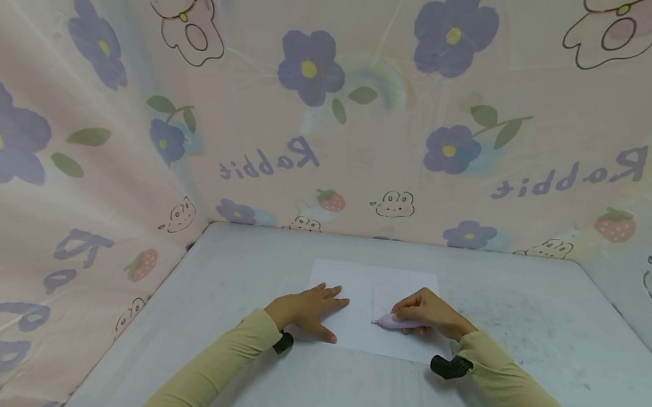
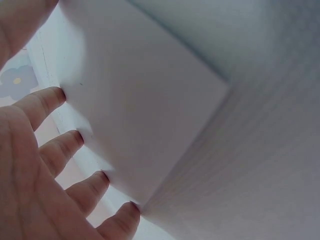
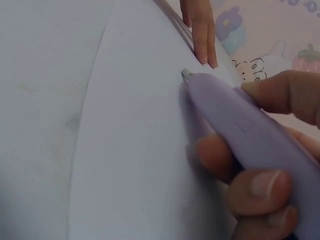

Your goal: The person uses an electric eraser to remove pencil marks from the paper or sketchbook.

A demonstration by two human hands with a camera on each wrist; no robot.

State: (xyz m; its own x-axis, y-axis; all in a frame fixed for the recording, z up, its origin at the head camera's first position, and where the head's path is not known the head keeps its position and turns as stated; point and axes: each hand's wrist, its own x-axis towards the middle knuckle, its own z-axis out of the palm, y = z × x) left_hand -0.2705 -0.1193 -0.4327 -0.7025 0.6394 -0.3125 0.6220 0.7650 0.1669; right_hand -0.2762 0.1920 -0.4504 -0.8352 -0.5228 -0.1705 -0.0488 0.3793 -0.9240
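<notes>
A white sheet of paper (image 1: 355, 276) lies flat on the table. My left hand (image 1: 306, 310) rests on the sheet's left side with its fingers spread; in the left wrist view its fingertips (image 2: 75, 137) touch the paper near one edge. My right hand (image 1: 436, 314) grips a thick lavender pen-shaped tool (image 1: 399, 323) over the right half of the sheet. Its narrow tip points left, close over the paper. In the right wrist view one finger (image 3: 275, 92) presses a raised button on the tool, and other fingers curl beneath it. A faint upright line (image 1: 372, 298) shows on the sheet.
The pale table (image 1: 256, 267) has grey smudges on its right side. A curtain (image 1: 362, 138) printed with flowers, rabbits and strawberries stands behind it and along both sides. Black wrist bands (image 1: 450, 367) sit at both sleeve cuffs.
</notes>
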